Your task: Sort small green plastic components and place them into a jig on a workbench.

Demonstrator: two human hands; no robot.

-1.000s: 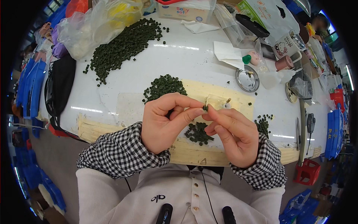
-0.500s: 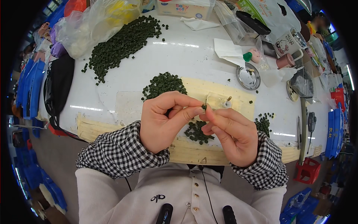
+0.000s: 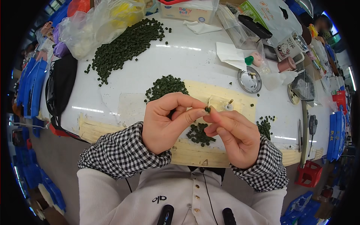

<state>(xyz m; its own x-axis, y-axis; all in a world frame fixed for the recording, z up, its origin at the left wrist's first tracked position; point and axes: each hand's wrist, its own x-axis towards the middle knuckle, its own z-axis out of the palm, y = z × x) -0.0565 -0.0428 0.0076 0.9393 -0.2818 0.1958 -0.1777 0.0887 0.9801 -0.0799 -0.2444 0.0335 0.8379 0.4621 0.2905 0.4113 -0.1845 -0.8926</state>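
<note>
Over the near part of the table, my left hand [image 3: 164, 122] and my right hand [image 3: 238, 137] meet fingertip to fingertip. Between their thumbs and forefingers is a small dark green piece [image 3: 207, 109], partly covered by the fingers. A heap of similar dark green pieces [image 3: 167, 87] lies just beyond my left hand. Below the pinched fingers, a smaller group of green pieces [image 3: 198, 134] sits close to the table's front edge. Behind my right hand, a little upright peg [image 3: 230, 102] rises from a pale fixture on yellowish tape.
A large heap of green pieces [image 3: 125, 47] spreads at the far left beside plastic bags [image 3: 82, 35]. Several more pieces [image 3: 265, 126] lie right of my right hand. Farther right are a round metal dish [image 3: 249, 85], a white mug [image 3: 288, 48] and tweezers [image 3: 300, 135].
Both hands keep their pinch on the small green piece, with only slight finger movement. The whole view has shifted a little.
</note>
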